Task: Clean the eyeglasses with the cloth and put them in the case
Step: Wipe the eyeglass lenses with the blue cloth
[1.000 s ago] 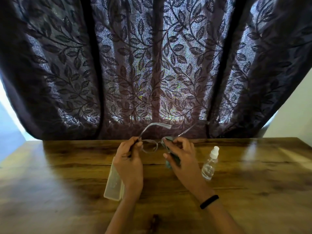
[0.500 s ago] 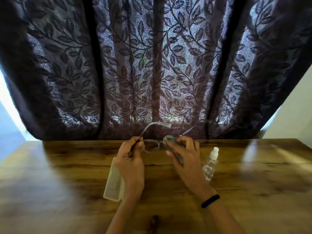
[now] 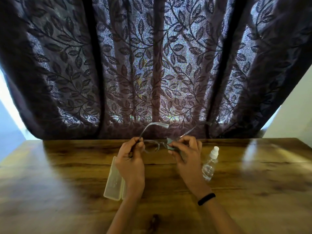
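Note:
Clear-framed eyeglasses (image 3: 152, 146) are held above the wooden table (image 3: 67, 174), temples unfolded and pointing away from me. My left hand (image 3: 130, 161) pinches the frame's left corner. My right hand (image 3: 186, 153) presses a grey-green cloth (image 3: 169, 145) around the right lens, which the cloth and fingers hide. A translucent eyeglass case (image 3: 114, 180) lies shut on the table under my left wrist, partly covered by it.
A small clear spray bottle (image 3: 210, 165) with a white cap lies on the table just right of my right hand. A dark leaf-patterned curtain (image 3: 155, 65) hangs along the table's far edge. A black band is on my right wrist.
My right hand has shifted the cloth over the right lens, fingers curling tighter around it. The left hand and the glasses stay almost in place.

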### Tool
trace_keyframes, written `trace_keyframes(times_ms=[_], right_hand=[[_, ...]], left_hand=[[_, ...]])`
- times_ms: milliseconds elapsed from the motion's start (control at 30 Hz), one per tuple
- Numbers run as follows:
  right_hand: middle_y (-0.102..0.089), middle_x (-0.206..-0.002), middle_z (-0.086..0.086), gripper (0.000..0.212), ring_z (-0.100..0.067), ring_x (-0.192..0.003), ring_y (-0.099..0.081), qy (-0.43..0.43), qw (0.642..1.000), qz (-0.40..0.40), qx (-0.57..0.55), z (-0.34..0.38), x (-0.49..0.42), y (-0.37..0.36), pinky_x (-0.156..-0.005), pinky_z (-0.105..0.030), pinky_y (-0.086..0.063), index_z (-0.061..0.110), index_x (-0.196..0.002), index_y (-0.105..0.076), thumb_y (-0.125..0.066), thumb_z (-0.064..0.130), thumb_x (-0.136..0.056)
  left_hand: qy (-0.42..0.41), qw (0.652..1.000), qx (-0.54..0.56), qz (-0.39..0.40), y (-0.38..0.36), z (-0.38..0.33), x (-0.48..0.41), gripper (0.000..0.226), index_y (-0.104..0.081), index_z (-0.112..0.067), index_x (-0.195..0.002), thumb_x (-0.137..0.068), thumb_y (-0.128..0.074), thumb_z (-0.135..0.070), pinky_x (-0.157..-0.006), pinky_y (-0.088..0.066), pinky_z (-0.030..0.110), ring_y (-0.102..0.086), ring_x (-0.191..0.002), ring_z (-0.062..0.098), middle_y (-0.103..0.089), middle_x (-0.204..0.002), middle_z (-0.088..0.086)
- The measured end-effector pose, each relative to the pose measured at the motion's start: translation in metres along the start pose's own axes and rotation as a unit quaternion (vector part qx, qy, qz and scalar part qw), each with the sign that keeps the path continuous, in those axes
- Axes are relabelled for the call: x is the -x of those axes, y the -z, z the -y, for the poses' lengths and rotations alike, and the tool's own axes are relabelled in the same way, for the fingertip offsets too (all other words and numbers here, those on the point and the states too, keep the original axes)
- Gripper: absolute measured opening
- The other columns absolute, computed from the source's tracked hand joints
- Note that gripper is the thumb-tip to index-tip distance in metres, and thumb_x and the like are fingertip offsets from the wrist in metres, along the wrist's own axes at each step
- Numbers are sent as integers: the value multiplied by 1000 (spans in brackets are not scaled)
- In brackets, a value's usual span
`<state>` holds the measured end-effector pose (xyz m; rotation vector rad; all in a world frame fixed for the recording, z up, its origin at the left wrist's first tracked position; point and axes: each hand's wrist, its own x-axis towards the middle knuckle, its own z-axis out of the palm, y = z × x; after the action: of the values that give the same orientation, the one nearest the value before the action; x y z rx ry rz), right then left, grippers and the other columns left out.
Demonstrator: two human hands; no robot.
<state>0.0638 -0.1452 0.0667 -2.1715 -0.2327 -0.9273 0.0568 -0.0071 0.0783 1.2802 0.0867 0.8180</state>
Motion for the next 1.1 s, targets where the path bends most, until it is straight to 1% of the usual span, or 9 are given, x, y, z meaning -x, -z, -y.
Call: trace_keyframes(times_ms=[100,200,267,367,433,667,767,967,1100], right_hand=[[-53,-92,-7,14,-9,-90,-31,16,1000,-19,8,2,4,2,-76,-20,-31,18,-83,-71,-73,11,-70],[-55,-94,-8,16,-7,-92,-29,29,999,-34,30,1,5,5,-76,-23,-33,18,-85,-72,-75,15,-70],[-56,-98,-8,20,-6,-95,-28,31,997,-43,56,-1,4,7,-78,-26,-34,19,-91,-72,-73,26,-73],[-58,-107,-7,38,-13,-97,-34,28,992,-43,115,-4,2,9,-80,-27,-36,19,-100,-70,-60,47,-77],[-57,-114,-7,42,-17,-100,-36,31,989,-36,142,-5,3,9,-80,-31,-39,18,-102,-69,-52,50,-80],[-54,-121,-6,33,-18,-105,-35,59,996,1,74,-3,6,3,-84,-39,-44,27,-112,-64,-50,39,-85],[-50,-123,-6,32,-19,-105,-34,65,995,20,72,-3,6,1,-83,-41,-46,32,-118,-59,-50,36,-87],[-42,-123,-5,37,-21,-101,-35,88,977,-5,193,-8,4,1,-79,-38,-46,22,-121,-56,-59,27,-85],[-56,-113,-12,46,-21,-92,-36,81,968,-21,236,-10,3,4,-69,-39,-50,14,-122,-56,-70,20,-78]], left_hand=[[2,1000,6,2,1,0,-1,46,-66,-38,-77,-77,-62,8,-69,-55,22,-65,-75,15,-68,-80,-2],[0,1000,1,5,2,-1,-1,43,-66,-36,-79,-77,-63,7,-73,-54,32,-66,-78,17,-68,-80,-2],[3,1000,6,3,3,-1,-2,44,-67,-38,-78,-77,-64,7,-75,-53,37,-66,-77,18,-69,-79,-4],[7,1000,14,5,2,-5,-3,45,-69,-39,-75,-76,-64,6,-75,-53,36,-65,-77,16,-70,-74,-11],[3,1000,15,8,1,-6,-3,42,-68,-38,-77,-76,-65,4,-76,-53,37,-65,-77,16,-70,-75,-11],[-9,1000,10,16,-1,-7,1,38,-66,-32,-81,-77,-63,6,-75,-53,40,-65,-78,19,-68,-80,-3],[-8,1000,12,13,0,-7,0,41,-66,-35,-80,-76,-64,5,-74,-53,38,-65,-78,14,-68,-80,-5],[-1,1000,22,16,1,-7,1,39,-67,-34,-80,-76,-63,5,-75,-54,37,-65,-77,12,-70,-75,-10],[-4,999,34,9,0,-8,1,36,-66,-30,-80,-76,-62,6,-74,-56,33,-65,-75,11,-69,-75,-9]])
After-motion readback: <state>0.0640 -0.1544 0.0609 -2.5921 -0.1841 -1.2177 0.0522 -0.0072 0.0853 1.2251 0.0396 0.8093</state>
